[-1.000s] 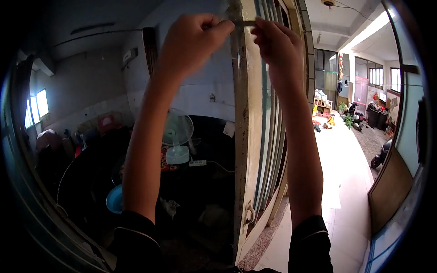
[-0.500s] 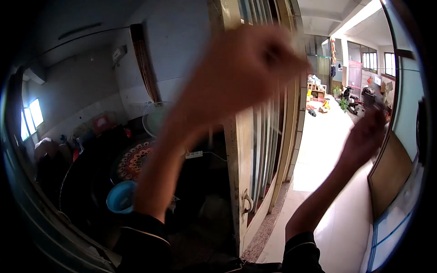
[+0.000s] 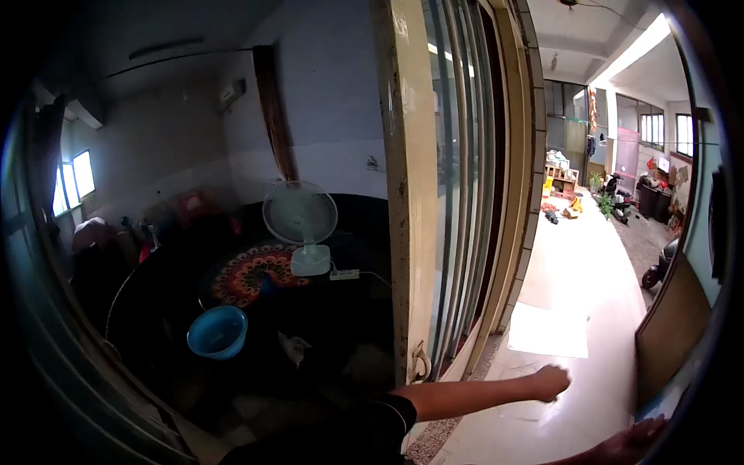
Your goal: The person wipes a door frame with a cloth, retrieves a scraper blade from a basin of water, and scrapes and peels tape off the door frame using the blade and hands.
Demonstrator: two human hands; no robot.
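My left hand [image 3: 550,384] reaches across to the right, its fingers curled closed above the pale tiled floor. Whatever it may hold is hidden. Low at the right edge lies my right hand [image 3: 637,439], dark and partly smeared, its fingers unclear. Beside my left forearm stands a cream door frame [image 3: 418,194] with a curved door handle [image 3: 421,363]; the forearm passes just below that handle.
Left of the frame is a dark room with a blue basin [image 3: 218,333], a fan [image 3: 310,260], a power strip [image 3: 345,274] and a patterned round mat [image 3: 240,275]. On the right, a bright passage holds parked scooters [image 3: 616,198] and a brown panel [image 3: 674,333].
Both hands have dropped from raised positions. My left hand swung down and right, away from the door frame; my right hand sank to the lower right edge. The view has shifted slightly.
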